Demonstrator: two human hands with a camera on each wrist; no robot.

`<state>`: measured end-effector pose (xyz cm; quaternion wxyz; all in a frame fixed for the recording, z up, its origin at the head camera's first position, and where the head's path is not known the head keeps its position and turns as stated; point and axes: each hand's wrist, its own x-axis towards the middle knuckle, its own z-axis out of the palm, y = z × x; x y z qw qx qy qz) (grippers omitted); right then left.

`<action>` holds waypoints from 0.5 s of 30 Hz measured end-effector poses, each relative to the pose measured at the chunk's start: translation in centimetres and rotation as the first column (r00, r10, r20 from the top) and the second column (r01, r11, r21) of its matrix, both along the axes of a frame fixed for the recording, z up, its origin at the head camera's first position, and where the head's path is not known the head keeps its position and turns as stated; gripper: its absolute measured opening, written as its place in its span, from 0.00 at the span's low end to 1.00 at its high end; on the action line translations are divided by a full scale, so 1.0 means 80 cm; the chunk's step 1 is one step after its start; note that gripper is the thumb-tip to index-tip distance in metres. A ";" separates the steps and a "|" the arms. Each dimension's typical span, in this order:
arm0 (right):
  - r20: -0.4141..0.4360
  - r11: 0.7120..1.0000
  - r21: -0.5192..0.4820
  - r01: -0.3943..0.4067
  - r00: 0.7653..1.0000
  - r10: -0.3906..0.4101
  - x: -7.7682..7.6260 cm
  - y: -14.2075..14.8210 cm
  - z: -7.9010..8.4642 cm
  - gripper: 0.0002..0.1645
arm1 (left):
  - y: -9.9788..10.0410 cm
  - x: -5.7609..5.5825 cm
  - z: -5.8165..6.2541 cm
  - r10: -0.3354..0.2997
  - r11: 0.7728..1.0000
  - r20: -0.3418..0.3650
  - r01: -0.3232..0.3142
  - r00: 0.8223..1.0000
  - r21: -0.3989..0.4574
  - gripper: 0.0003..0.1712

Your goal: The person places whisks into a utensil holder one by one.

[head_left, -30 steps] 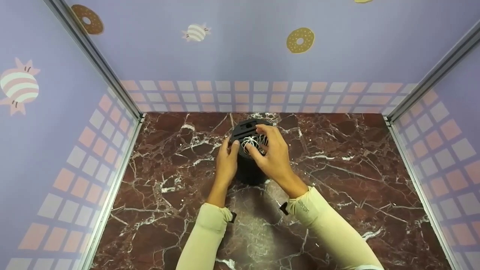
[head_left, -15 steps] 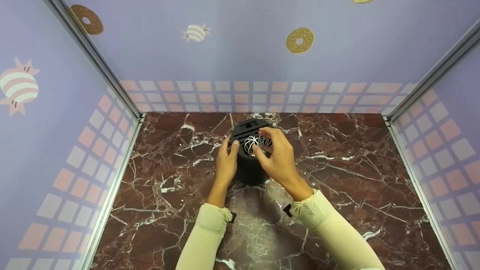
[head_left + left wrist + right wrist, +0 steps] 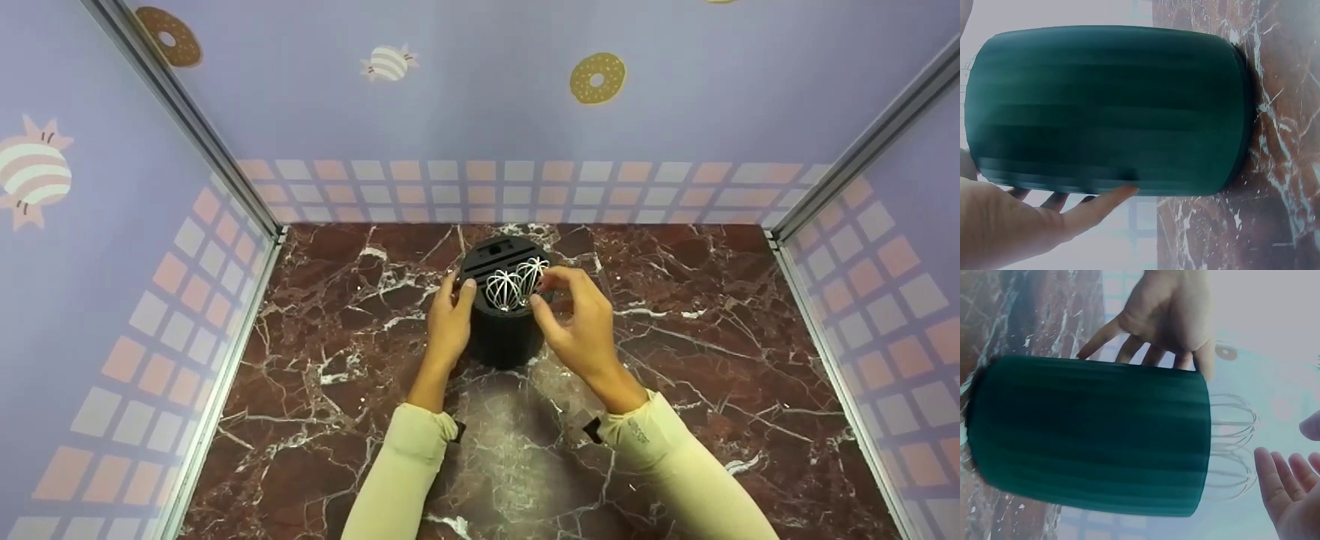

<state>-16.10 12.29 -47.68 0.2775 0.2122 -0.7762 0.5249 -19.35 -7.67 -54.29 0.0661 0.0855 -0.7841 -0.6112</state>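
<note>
A dark ribbed utensil holder (image 3: 504, 341) stands upright on the marbled surface, black from above and dark green in the wrist views. Slots cut across its top. Two wire whisks sit in it side by side, the left whisk (image 3: 503, 291) and the right whisk (image 3: 533, 274), with only their wire loops showing. My left hand (image 3: 450, 324) rests on the holder's left side, thumb by the rim; in the right wrist view its fingers (image 3: 1103, 338) spread along the wall. My right hand (image 3: 582, 330) hovers beside the right whisk, thumb and fingers apart, holding nothing.
The brown-red marbled tabletop (image 3: 697, 390) spreads around the holder. Lilac panels printed with sweets and checks enclose it, the back panel (image 3: 495, 112) behind and others at left and right, joined by metal rails (image 3: 180, 120).
My right hand has come off the whisks and moved right, its fingers opening, so both wire heads now show. My left hand stays at the holder, which has not moved.
</note>
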 end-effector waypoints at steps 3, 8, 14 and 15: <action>0.006 0.999 0.036 0.016 1.000 -0.017 0.001 0.010 -0.009 0.16 | -0.005 -0.002 0.004 -0.012 0.997 -0.017 0.011 1.000 -0.082 0.30; 0.011 0.990 0.123 0.062 0.998 -0.064 0.000 0.034 -0.028 0.16 | -0.012 -0.004 0.007 -0.001 0.968 -0.071 -0.017 0.998 -0.252 0.29; 0.063 0.966 0.241 0.090 0.992 -0.108 -0.005 0.074 -0.044 0.17 | -0.024 0.001 0.009 -0.050 0.939 -0.136 0.000 0.989 -0.345 0.28; 0.073 0.960 0.263 0.096 0.990 -0.119 -0.006 0.083 -0.047 0.18 | -0.028 0.002 0.010 -0.068 0.933 -0.148 0.010 0.987 -0.359 0.27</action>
